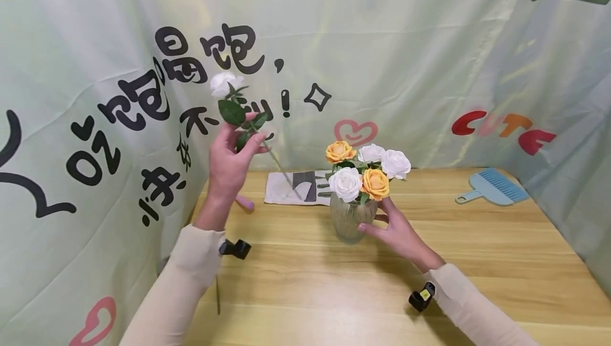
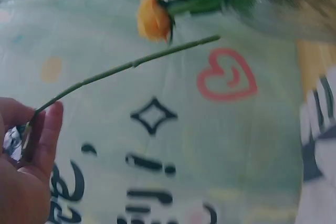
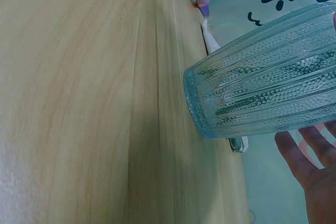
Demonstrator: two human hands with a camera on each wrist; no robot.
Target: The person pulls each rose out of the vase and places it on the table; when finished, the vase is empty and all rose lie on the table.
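My left hand (image 1: pixel 228 163) pinches the stem of a white rose (image 1: pixel 225 85) between thumb and fingers, high at the left. The green stem (image 2: pixel 134 65) slants down toward the right, its lower end apart from the vase. A ribbed clear glass vase (image 1: pixel 350 223) stands on the table, holding several white and orange roses (image 1: pixel 375 183). Around its right side curls my right hand (image 1: pixel 403 233), thumb at the front and fingers partly hidden behind. In the right wrist view the vase (image 3: pixel 262 82) appears tilted by the camera angle, fingers spread alongside.
Behind the vase lies a white and grey patterned cloth (image 1: pixel 278 189). A light blue dustpan-shaped tool with bristles (image 1: pixel 500 187) rests at the back right. A purple object (image 1: pixel 245 202) shows beside the left forearm, and a thin stem (image 1: pixel 218 295) sticks out below it. Printed fabric surrounds the wooden table (image 1: pixel 296 282).
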